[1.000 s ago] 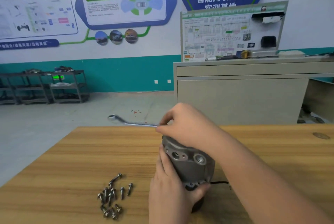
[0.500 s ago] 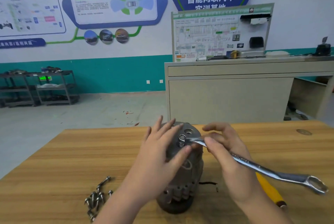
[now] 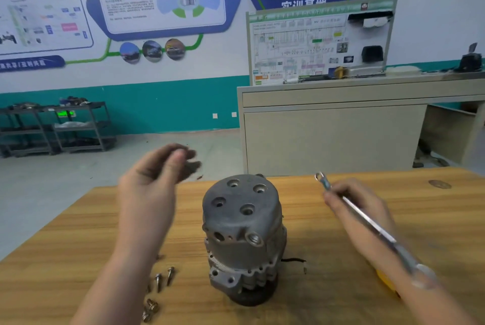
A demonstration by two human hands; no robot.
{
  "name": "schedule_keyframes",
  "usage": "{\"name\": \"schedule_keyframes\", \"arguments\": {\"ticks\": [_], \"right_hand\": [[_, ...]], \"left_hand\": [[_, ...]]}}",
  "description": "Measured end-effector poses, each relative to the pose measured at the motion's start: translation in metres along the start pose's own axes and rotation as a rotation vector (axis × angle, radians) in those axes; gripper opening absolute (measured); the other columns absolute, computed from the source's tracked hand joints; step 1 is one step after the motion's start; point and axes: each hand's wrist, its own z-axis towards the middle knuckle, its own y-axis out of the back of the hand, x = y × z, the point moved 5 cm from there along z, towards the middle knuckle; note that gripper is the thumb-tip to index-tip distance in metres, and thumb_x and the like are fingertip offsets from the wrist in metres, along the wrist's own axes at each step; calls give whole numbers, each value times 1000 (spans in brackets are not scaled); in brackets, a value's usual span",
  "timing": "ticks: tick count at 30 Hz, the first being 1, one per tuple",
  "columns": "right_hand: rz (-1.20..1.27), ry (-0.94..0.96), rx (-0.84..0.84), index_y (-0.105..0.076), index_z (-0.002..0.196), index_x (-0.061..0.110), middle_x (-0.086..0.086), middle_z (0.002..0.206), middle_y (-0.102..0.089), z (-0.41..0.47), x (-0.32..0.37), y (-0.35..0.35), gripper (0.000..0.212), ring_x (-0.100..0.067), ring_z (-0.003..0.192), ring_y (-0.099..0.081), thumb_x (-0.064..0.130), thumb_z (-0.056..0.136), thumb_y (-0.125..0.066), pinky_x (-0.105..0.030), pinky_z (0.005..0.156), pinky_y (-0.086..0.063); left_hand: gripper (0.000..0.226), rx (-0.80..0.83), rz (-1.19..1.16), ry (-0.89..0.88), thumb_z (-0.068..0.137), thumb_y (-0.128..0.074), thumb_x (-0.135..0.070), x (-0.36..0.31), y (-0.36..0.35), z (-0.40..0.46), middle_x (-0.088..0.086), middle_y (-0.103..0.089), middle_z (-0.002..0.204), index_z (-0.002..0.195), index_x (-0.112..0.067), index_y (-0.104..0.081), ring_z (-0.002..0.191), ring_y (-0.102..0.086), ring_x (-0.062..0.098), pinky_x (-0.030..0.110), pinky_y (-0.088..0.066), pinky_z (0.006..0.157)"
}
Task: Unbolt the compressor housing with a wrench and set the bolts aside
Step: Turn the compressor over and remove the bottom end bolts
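Note:
The grey compressor housing stands upright in the middle of the wooden table, its top face showing several empty bolt holes. My left hand hovers, blurred, up and to the left of it. Its fingertips are bunched around something small and dark that looks like a bolt. My right hand grips the silver wrench to the right of the housing, ring end pointing up and away. Several loose bolts lie on the table under my left forearm.
A yellow-handled tool lies partly hidden under my right forearm. A thin black wire trails from the housing's right side. Beyond the table's far edge are a beige workbench and dark shelving.
My left hand has lifted off the housing top and swung left with fingers bunched. My right hand has pulled the wrench off the top and away to the right.

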Motion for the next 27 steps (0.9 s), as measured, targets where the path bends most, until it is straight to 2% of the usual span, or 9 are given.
{"name": "schedule_keyframes", "arguments": {"ticks": [3, 6, 10, 16, 18, 21, 23, 25, 27], "right_hand": [[-731, 305, 354, -67, 77, 28, 17, 76, -62, -13, -43, -13, 18, -4, 74, -60, 24, 71, -84, -24, 65, -32], [-1038, 282, 710, -57, 104, 40, 22, 102, -57, -30, -90, -22, 10, -3, 105, -49, 35, 96, -53, -30, 80, -24], [-1092, 219, 711, -53, 108, 39, 22, 107, -53, -29, -105, -21, 22, -4, 112, -42, 23, 96, -44, -32, 80, -18], [-1150, 28, 731, -45, 131, 48, 28, 132, -46, -35, -118, -21, 40, -4, 131, -32, 25, 100, -40, -31, 92, -22], [-1026, -81, 628, -45, 133, 50, 25, 132, -50, -35, -110, -20, 43, -5, 128, -40, 23, 100, -44, -30, 93, -29], [-192, -509, 204, -68, 112, 28, 7, 95, -74, -43, -91, -22, 22, -11, 91, -68, 17, 93, -61, -31, 75, -52], [226, -824, 112, -70, 102, 18, -1, 83, -76, -57, -82, -44, 19, -17, 82, -72, 31, 92, -61, -34, 69, -55], [464, -1025, 126, -68, 102, 17, -7, 92, -76, -70, -76, -70, 39, -26, 93, -70, 51, 88, -55, -46, 86, -52], [598, -1079, 119, -68, 104, 19, -8, 95, -76, -74, -63, -91, 49, -30, 99, -67, 62, 84, -51, -48, 91, -50]], "left_hand": [[14, -28, 545, 137, 93, -62, -31, 47, 49, 15, -9, -74, 78, 97, -29, -75, 77, -69, 19, 37, -56, 63], [23, 79, 1026, 343, 94, -63, -31, 117, 88, 4, 11, -75, 102, 107, -18, -76, 92, -66, 33, 37, -49, 73], [27, 223, 1082, 480, 94, -62, -32, 182, 107, -30, 1, -67, 127, 114, -18, -73, 114, -63, 28, 35, -50, 89], [34, 310, 1087, 520, 99, -52, -39, 203, 103, -45, -6, -46, 149, 130, -28, -62, 144, -34, 21, 34, -33, 111], [44, 284, 1081, 493, 100, -47, -41, 190, 95, -42, 2, -39, 154, 140, -24, -52, 147, -27, 26, 38, -29, 115], [60, 177, 863, 366, 93, -42, -54, 138, 66, -31, 6, -45, 150, 143, -21, -46, 140, -38, 25, 45, -36, 112], [70, 195, 614, 242, 82, -40, -67, 87, 34, -21, -10, -50, 142, 141, -31, -47, 129, -46, 13, 38, -42, 106], [80, 363, 467, 176, 74, -39, -84, 43, -7, -15, -26, -39, 138, 143, -44, -35, 128, -37, -1, 29, -35, 105], [102, 626, 568, 171, 60, -40, -95, 24, -50, -17, -24, -22, 149, 148, -51, -12, 137, -26, 3, 35, -29, 111]]}}
